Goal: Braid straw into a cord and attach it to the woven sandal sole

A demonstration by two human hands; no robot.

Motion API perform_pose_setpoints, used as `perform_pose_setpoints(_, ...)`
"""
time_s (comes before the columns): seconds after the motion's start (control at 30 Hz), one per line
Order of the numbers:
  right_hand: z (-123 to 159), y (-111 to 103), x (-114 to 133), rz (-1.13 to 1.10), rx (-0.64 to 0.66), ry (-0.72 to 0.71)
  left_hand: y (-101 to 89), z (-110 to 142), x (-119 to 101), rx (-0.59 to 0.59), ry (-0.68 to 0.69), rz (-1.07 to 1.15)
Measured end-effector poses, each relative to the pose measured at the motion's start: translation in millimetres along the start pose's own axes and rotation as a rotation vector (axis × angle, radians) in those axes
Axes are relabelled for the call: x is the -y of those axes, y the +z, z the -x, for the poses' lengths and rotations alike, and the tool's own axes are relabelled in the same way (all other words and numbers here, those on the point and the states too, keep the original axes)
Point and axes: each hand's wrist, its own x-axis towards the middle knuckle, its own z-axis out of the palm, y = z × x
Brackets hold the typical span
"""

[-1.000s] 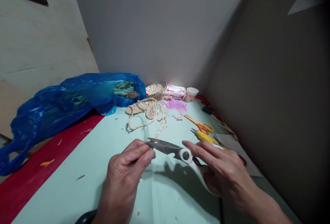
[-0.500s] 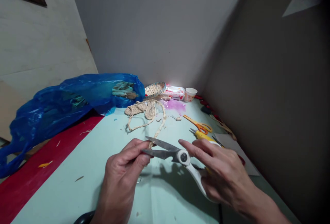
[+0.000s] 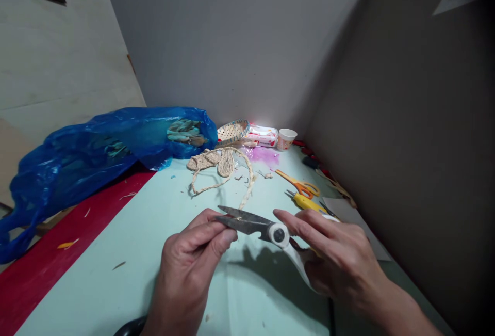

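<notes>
My right hand (image 3: pixel 336 258) grips the white handles of a pair of large scissors (image 3: pixel 255 225), whose grey blades point left and are nearly closed. My left hand (image 3: pixel 193 258) is pinched on the near end of a braided straw cord (image 3: pixel 247 194), right at the blade tips. The cord runs away across the pale green table (image 3: pixel 127 274) to small woven straw pieces (image 3: pixel 216 160).
A blue plastic bag (image 3: pixel 96 150) with goods lies at the left over a red strip (image 3: pixel 46 258). At the back stand a small woven basket (image 3: pixel 232 130), a wipes pack (image 3: pixel 265 136) and a paper cup (image 3: pixel 286 139). Orange scissors (image 3: pixel 299 185) and a yellow tool (image 3: pixel 309 203) lie right. Walls close in behind and right.
The scissor blades were closed, opened half a second ago, and have closed again on the cord end. The far loop of cord shifted slightly right.
</notes>
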Motion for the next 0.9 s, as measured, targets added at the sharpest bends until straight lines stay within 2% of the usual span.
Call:
perform_pose_setpoints(0.17,2,7,-2,-0.019,-0.016,0.004,-2.0,-3,7,-0.051,-0.011,0.025)
perform_pose_setpoints(0.27,-2,8,2,-0.104,-0.004,0.038,-5.9,-5,11,-0.015,-0.066,0.043)
perform_pose_setpoints(0.37,-7,4,5,-0.32,-0.112,0.166,-8.3,-4,11,-0.009,-0.144,0.058)
perform_pose_setpoints(0.47,-11,-1,4,-0.521,-0.199,0.383,-6.8,-1,6,-0.041,-0.182,0.078)
perform_pose_setpoints(0.63,-15,0,-3,-0.815,-0.072,0.72,-2.4,0,-4,-0.068,-0.205,0.095)
perform_pose_setpoints(0.73,-20,2,-1,-1.037,-0.043,0.811,-1.8,-1,-6,-0.039,-0.244,0.105)
perform_pose_setpoints(0.9,-31,5,11,-1.27,-0.128,0.82,1.3,-2,-8,0.139,-0.429,0.114)
